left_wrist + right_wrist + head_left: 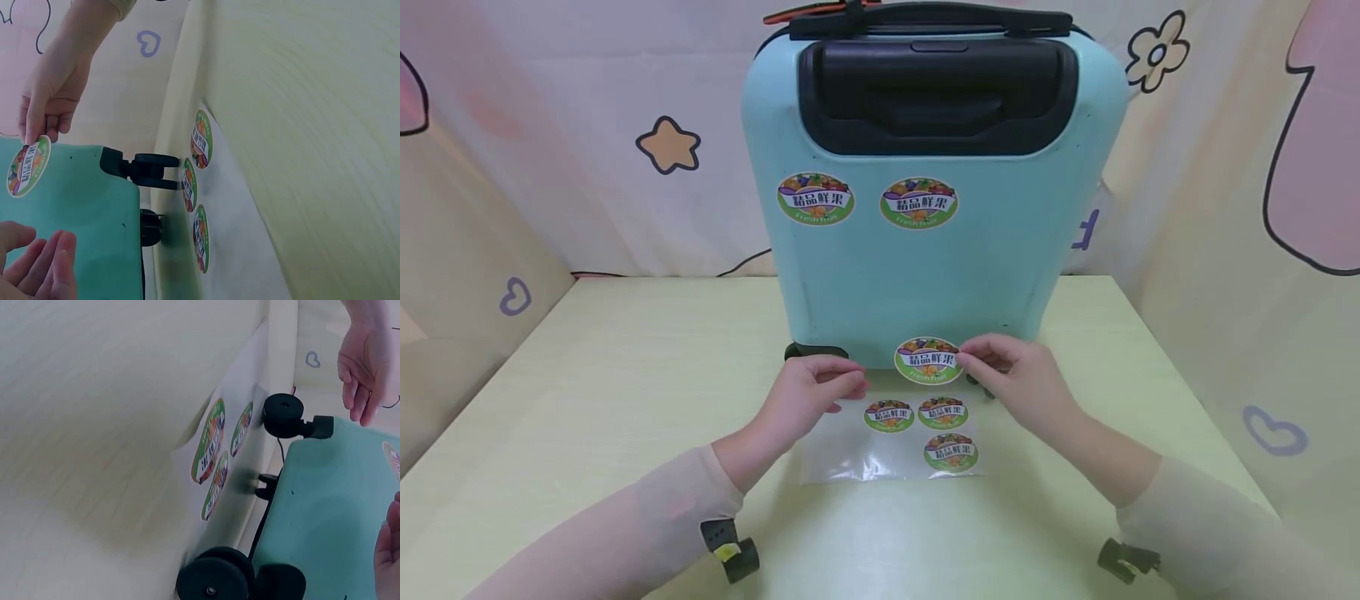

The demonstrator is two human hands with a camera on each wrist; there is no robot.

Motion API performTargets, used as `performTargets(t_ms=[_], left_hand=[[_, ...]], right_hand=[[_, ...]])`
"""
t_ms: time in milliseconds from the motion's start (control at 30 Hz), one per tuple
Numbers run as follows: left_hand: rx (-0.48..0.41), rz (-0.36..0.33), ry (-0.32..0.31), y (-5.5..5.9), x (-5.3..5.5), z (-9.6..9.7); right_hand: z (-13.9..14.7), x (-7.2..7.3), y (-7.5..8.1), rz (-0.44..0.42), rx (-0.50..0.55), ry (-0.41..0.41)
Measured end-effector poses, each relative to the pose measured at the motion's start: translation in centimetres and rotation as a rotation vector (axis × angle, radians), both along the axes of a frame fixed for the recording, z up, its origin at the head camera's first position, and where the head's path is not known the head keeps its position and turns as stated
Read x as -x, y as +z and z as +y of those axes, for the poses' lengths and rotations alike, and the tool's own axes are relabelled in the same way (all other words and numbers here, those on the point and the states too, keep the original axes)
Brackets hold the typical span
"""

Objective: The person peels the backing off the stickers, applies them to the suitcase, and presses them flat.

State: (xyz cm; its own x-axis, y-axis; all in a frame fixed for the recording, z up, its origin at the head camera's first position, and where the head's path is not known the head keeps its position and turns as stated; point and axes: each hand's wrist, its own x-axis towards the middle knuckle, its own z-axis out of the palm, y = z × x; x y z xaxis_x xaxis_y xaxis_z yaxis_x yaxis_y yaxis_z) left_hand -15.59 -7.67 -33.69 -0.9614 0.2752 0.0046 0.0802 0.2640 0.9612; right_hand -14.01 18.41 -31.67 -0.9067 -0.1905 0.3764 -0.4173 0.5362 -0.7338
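Observation:
My right hand (pixel 1026 375) pinches an oval fruit sticker (pixel 927 361) by its right edge, in front of the lower part of a light-blue suitcase (pixel 917 283). The left hand (pixel 816 390) hovers left of that sticker, fingers loosely bent and holding nothing; in the left wrist view a gap shows between its thumb and fingers (pixel 53 262). Below both hands lies a white sticker sheet (pixel 850 454) bearing three more oval stickers (pixel 951 452). Two matching stickers are stuck side by side on the suitcase, a left one (pixel 816 199) and a right one (pixel 919 203).
The suitcase stands upright at the back of the pale table (pixel 647 367), its black handle panel (pixel 940 96) uppermost. Black wheels (pixel 284 415) show at its base. Patterned cloth (pixel 587 150) hangs behind and on both sides.

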Motion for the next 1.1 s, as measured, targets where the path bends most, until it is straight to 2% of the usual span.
performTargets(t_ms=[200, 367, 600, 800, 933, 1100], left_hand=[[0.009, 0.081, -0.035, 0.6, 0.1, -0.3], [0.034, 0.160, -0.043, 1.6, 0.2, -0.1], [0.052, 0.237, -0.052, 3.4, 0.1, 0.9], [0.067, 0.313, -0.062, 4.4, 0.1, 1.4], [0.104, 0.435, -0.084, 5.1, 0.0, 1.4], [0.184, 0.671, -0.069, 6.7, 0.0, 1.9]], right_hand=[[0.9, 0.2, 0.9, 0.057, -0.030, -0.042], [1.6, 0.5, 1.8, 0.128, -0.036, -0.077], [2.6, 1.3, 3.0, 0.227, -0.021, -0.111], [2.8, 1.4, 4.2, 0.246, -0.016, -0.117], [2.9, 1.4, 4.9, 0.252, 0.002, -0.125], [3.3, 1.6, 5.6, 0.285, 0.036, -0.138]])
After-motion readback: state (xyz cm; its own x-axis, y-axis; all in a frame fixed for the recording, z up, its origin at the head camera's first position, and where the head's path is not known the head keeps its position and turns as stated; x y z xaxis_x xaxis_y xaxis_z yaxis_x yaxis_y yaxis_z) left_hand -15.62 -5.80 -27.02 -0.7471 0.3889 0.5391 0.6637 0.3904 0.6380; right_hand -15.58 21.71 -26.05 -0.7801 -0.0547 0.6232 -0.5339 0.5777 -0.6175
